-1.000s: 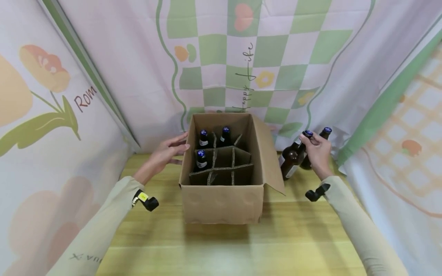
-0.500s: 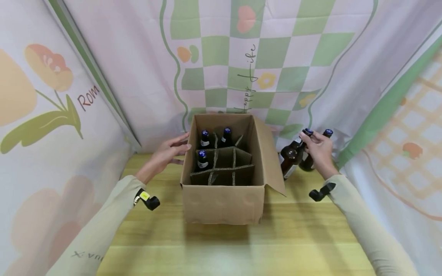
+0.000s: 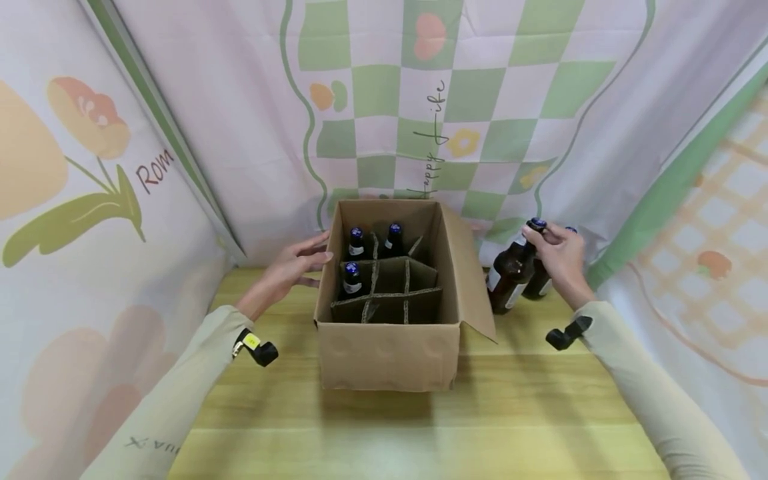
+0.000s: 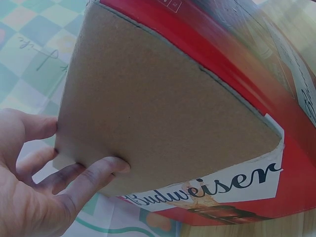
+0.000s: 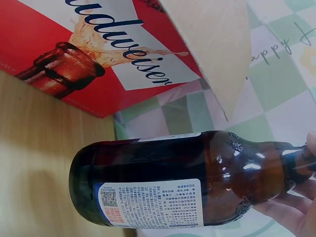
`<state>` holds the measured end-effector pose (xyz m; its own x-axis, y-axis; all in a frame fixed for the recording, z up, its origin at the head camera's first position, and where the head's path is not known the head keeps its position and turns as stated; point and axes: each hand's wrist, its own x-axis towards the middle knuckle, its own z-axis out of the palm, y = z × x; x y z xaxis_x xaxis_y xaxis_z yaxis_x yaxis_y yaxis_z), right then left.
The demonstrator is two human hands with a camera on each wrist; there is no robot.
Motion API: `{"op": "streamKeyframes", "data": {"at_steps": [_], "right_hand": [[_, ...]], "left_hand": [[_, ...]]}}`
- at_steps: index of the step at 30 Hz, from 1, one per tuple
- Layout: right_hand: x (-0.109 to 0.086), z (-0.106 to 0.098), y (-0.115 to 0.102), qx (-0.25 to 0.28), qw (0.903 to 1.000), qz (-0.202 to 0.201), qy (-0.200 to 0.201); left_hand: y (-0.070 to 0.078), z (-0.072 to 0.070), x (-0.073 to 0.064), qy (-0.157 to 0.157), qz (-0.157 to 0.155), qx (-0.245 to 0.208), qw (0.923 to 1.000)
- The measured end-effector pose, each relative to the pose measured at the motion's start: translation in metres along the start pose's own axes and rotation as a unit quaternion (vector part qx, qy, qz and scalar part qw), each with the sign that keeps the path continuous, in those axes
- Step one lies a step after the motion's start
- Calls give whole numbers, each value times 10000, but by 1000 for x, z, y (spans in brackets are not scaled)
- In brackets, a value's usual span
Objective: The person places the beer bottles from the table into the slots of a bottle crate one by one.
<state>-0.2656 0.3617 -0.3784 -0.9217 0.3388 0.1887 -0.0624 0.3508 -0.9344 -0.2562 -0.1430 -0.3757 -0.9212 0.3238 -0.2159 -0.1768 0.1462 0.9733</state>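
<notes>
My right hand (image 3: pixel 558 257) grips the neck of a brown glass beer bottle (image 3: pixel 511 273) with a blue cap, to the right of the cardboard box (image 3: pixel 387 357). That bottle stands nearly upright, its back label (image 5: pixel 150 203) facing the right wrist camera. Just behind it is a second beer bottle (image 3: pixel 537 283), partly hidden by the hand. On the box's left side rests my left hand (image 3: pixel 288 270); in the left wrist view its fingertips touch the brown flap (image 4: pixel 148 98). Inside the box, several blue-capped bottles (image 3: pixel 352 280) stand in the divider's (image 3: pixel 393 293) left and rear cells.
The box's right flap (image 3: pixel 471 273) hangs outward toward the bottles. Red Budweiser print (image 5: pixel 118 54) covers the box's sides. Beneath everything is a wooden table (image 3: pixel 384 433), with patterned curtains (image 3: pixel 480 87) at the back and both sides.
The gripped bottle has gone from leaning to nearly upright, and my right hand has shifted slightly right. More of the second bottle's top is now hidden. My left hand stays against the box.
</notes>
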Motion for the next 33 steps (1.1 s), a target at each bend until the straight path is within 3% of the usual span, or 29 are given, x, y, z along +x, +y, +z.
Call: {"op": "streamKeyframes", "data": {"at_steps": [12,18,23,29,33], "right_hand": [[5,-13,-35,-396,9989,-239,0],[5,-10,-52,34,9962,-815,293],[5,-9,-72,897,9855,-1283,652],[5,-6,-93,2207,9669,-1064,710],[3,-1,-96,2616,9567,-1026,762]], "left_hand": [[3,1,3,-82,26,65,9999],[1,1,0,-51,2,31,10000],[0,0,-1,3,-18,-46,10000],[2,-1,-1,34,-38,-17,10000],[0,-1,-1,-28,-17,-27,10000]]}}
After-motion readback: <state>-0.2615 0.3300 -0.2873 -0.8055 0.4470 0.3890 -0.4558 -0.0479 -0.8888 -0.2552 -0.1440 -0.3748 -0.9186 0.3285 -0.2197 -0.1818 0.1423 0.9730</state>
